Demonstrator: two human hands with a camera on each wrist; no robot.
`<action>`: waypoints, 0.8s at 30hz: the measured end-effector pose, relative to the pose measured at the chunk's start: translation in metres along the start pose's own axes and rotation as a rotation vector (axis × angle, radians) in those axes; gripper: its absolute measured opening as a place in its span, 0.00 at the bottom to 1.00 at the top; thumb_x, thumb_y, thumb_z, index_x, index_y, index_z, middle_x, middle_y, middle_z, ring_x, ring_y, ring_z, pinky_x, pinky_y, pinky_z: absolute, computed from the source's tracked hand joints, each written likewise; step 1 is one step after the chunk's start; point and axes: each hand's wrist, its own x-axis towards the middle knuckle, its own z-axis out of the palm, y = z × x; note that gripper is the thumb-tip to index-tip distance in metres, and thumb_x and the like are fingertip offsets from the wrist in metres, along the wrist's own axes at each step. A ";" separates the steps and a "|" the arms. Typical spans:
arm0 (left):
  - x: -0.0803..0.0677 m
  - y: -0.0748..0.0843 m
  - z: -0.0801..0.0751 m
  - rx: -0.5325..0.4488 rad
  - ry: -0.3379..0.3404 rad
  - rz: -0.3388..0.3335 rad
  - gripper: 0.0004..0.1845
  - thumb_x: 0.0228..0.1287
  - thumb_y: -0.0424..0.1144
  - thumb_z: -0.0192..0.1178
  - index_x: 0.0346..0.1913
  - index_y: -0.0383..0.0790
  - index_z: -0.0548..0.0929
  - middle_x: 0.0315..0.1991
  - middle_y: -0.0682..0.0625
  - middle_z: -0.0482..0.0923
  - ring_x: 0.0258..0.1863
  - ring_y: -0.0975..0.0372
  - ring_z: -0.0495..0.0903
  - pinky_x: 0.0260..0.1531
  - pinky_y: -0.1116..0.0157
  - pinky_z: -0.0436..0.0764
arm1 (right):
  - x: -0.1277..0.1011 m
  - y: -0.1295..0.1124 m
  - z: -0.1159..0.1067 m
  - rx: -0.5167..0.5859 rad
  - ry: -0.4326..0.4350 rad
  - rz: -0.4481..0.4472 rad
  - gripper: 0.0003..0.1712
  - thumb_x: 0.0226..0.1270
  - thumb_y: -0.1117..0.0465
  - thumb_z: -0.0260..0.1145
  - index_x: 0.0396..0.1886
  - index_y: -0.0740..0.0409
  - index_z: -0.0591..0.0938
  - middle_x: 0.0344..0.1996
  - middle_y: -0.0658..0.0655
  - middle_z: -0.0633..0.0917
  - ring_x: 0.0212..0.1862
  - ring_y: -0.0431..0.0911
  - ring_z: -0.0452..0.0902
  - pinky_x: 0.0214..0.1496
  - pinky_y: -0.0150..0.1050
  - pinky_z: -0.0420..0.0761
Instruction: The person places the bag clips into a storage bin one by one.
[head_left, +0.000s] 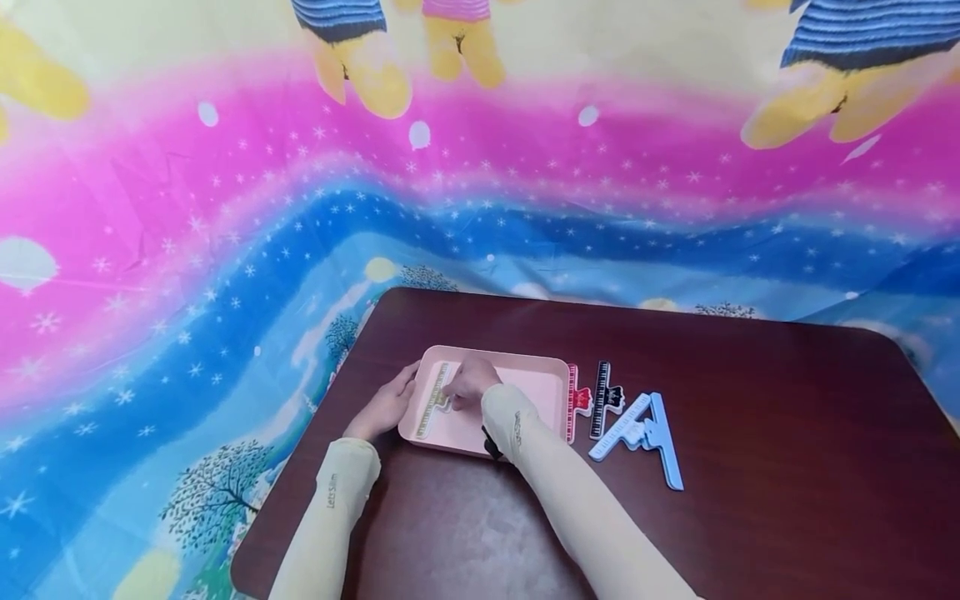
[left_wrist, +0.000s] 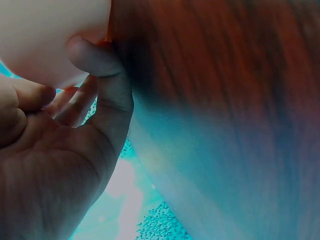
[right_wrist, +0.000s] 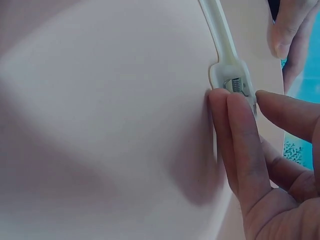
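A shallow pink tray [head_left: 532,392] lies on the table. Along its left side, inside, is a pale clip [head_left: 432,402] with a yellowish keyboard print. My right hand [head_left: 474,382] reaches into the tray and pinches this clip by its middle grip. In the right wrist view, thumb and fingertips [right_wrist: 242,112] sit on either side of the clip's metal spring [right_wrist: 235,85]. My left hand [head_left: 386,406] rests against the tray's outer left wall. The left wrist view shows its thumb [left_wrist: 97,59] touching the tray [left_wrist: 50,40]; some fingertips are hidden behind it.
Just right of the tray lie a red clip [head_left: 573,404] and a black clip [head_left: 600,400], both keyboard-printed. Beyond them, light blue clips [head_left: 667,446] form an A shape. The dark brown table [head_left: 787,467] meets a colourful printed cloth [head_left: 525,167] at the back.
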 end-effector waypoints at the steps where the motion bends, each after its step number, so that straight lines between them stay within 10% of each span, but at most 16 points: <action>1: 0.000 0.000 0.000 -0.003 -0.001 -0.006 0.28 0.86 0.41 0.40 0.83 0.45 0.56 0.76 0.34 0.66 0.74 0.40 0.67 0.73 0.40 0.65 | 0.001 0.000 -0.001 0.001 -0.008 0.002 0.11 0.61 0.60 0.77 0.28 0.66 0.89 0.26 0.63 0.91 0.22 0.44 0.86 0.27 0.27 0.73; 10: 0.000 0.001 0.000 0.012 -0.008 -0.011 0.28 0.86 0.41 0.40 0.83 0.44 0.55 0.77 0.33 0.63 0.75 0.39 0.65 0.73 0.40 0.64 | -0.008 0.004 -0.017 -0.081 -0.056 -0.094 0.13 0.65 0.56 0.75 0.31 0.64 0.92 0.29 0.63 0.92 0.30 0.48 0.87 0.31 0.28 0.73; 17: 0.000 0.003 0.000 0.003 -0.019 -0.021 0.29 0.86 0.41 0.40 0.84 0.42 0.54 0.78 0.33 0.62 0.77 0.39 0.63 0.75 0.40 0.62 | -0.030 0.012 -0.048 -0.069 -0.025 -0.120 0.11 0.64 0.55 0.74 0.40 0.57 0.90 0.49 0.55 0.88 0.40 0.44 0.86 0.52 0.37 0.82; 24: 0.001 0.000 0.001 0.025 -0.023 -0.020 0.29 0.86 0.41 0.40 0.84 0.43 0.54 0.77 0.33 0.63 0.76 0.39 0.63 0.75 0.40 0.62 | -0.055 0.033 -0.088 -0.038 -0.002 -0.141 0.14 0.65 0.54 0.74 0.46 0.56 0.89 0.42 0.55 0.88 0.43 0.45 0.82 0.49 0.40 0.81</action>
